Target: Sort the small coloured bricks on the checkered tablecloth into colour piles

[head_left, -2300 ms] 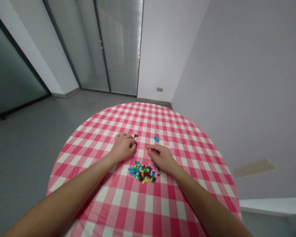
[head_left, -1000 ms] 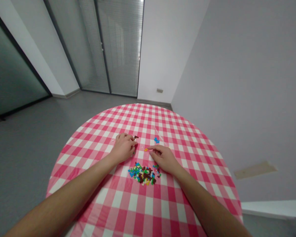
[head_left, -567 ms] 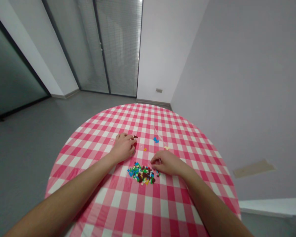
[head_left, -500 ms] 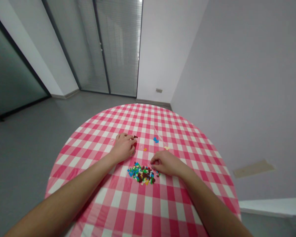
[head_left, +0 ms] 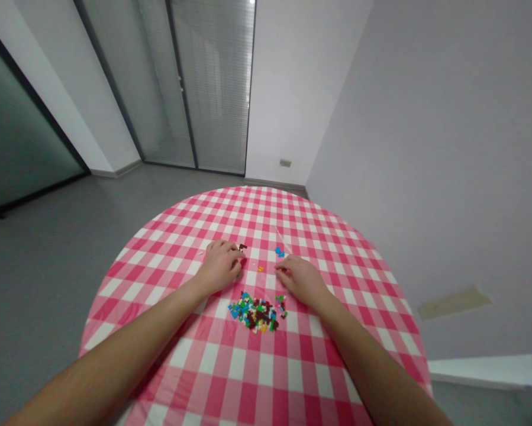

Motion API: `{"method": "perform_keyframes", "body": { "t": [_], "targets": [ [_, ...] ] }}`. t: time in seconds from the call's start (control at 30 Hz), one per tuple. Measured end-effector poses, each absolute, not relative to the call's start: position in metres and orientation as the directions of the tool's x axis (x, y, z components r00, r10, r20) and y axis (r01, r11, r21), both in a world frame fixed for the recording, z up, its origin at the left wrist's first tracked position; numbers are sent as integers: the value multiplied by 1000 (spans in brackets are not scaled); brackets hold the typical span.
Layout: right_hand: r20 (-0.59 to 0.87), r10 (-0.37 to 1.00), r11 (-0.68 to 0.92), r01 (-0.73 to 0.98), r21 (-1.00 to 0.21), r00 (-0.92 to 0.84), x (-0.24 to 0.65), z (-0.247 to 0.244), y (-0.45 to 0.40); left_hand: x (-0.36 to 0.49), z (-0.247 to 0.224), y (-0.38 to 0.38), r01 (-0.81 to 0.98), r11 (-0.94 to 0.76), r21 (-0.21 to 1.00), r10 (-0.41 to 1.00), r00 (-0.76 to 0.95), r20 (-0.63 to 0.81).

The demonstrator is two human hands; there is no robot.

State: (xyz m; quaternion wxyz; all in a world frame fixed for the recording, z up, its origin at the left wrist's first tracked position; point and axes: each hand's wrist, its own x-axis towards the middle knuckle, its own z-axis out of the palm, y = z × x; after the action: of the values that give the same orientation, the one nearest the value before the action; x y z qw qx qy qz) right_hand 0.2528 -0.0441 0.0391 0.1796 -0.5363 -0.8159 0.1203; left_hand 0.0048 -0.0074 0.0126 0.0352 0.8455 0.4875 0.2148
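- Our left hand (head_left: 220,266) is curled with the fingertips down, right beside a dark brown brick (head_left: 242,247), but we can't tell if it's pinching anything
- Our right hand (head_left: 302,279) has its fingers loosely bent, just past the pile, and we can't tell if it's holding anything either
- The pile of tiny colored bricks (head_left: 253,313) sits just below both hands on the pink checked surface (head_left: 266,370)
- A blue brick (head_left: 280,252) lies just beyond our right hand, and orange bits (head_left: 260,268) lie between the hands

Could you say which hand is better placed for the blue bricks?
Probably the right: the right hand lies nearest the blue bricks, while the left hand sits farther off, by the dark brown bricks.
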Motion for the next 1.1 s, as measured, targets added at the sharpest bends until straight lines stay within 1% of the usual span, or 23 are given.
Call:
{"method": "perform_keyframes", "body": {
  "t": [0.1, 0.17, 0.27, 0.33, 0.47, 0.6, 0.73, 0.8, 0.93, 1.0, 1.1],
  "targets": [
    [147, 938, 343, 893, -291, -313, 259, 32, -34, 4, 13, -8, 808, -521, 274, 842, 434, 321],
    [148, 946, 317, 912, -261, -287, 262, 29, -29, 3, 14, -8, 809, -516, 281, 846, 430, 314],
    [175, 953, 286, 923, -257, -247, 265, 30, -29, 1, 15, -8, 813, -505, 290, 854, 421, 306],
    [175, 956, 277, 921, -275, -236, 266, 32, -31, 0, 16, -8, 812, -504, 294, 855, 420, 304],
    [169, 949, 308, 896, -321, -265, 265, 33, -35, -2, 16, -9, 800, -518, 302, 848, 432, 307],
    [138, 940, 341, 898, -280, -313, 262, 32, -36, -1, 16, -10, 799, -517, 306, 848, 430, 309],
    [117, 942, 335, 912, -236, -316, 261, 32, -35, -2, 16, -10, 787, -524, 326, 845, 433, 313],
    [108, 943, 330, 920, -212, -313, 261, 32, -35, -3, 18, -10, 753, -560, 345, 826, 471, 310],
    [95, 944, 328, 932, -158, -316, 261, 31, -35, -5, 28, -16, 615, -677, 405, 729, 635, 254],
    [101, 945, 323, 933, -157, -310, 261, 31, -35, -5, 34, -22, 544, -708, 451, 676, 706, 211],
    [94, 949, 313, 935, -165, -301, 260, 34, -37, -5, 40, -28, 467, -719, 515, 619, 768, 166]
  ]
}}
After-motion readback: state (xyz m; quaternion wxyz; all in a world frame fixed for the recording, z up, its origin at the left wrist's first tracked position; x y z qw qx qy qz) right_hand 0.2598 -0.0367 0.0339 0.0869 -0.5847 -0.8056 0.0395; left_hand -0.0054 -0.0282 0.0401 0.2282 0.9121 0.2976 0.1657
